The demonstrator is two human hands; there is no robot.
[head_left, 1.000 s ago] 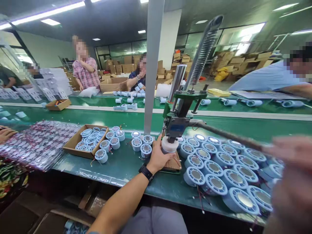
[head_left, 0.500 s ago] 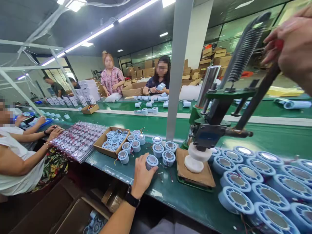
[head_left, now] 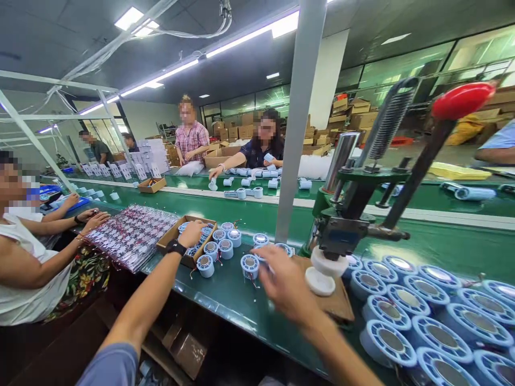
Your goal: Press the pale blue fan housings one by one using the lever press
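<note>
Some rings (head_left: 206, 231) are boxed, likely for easy reach, under the left hand (head_left: 191, 234), grip unclear, right hand (head_left: 284, 279) spread near cups (head_left: 250, 263).

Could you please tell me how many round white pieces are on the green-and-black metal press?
2: a thick round white block beneath the green-and-black metal press, and a round white disc below it, on the flat brown board. Neither is hidden.
</note>
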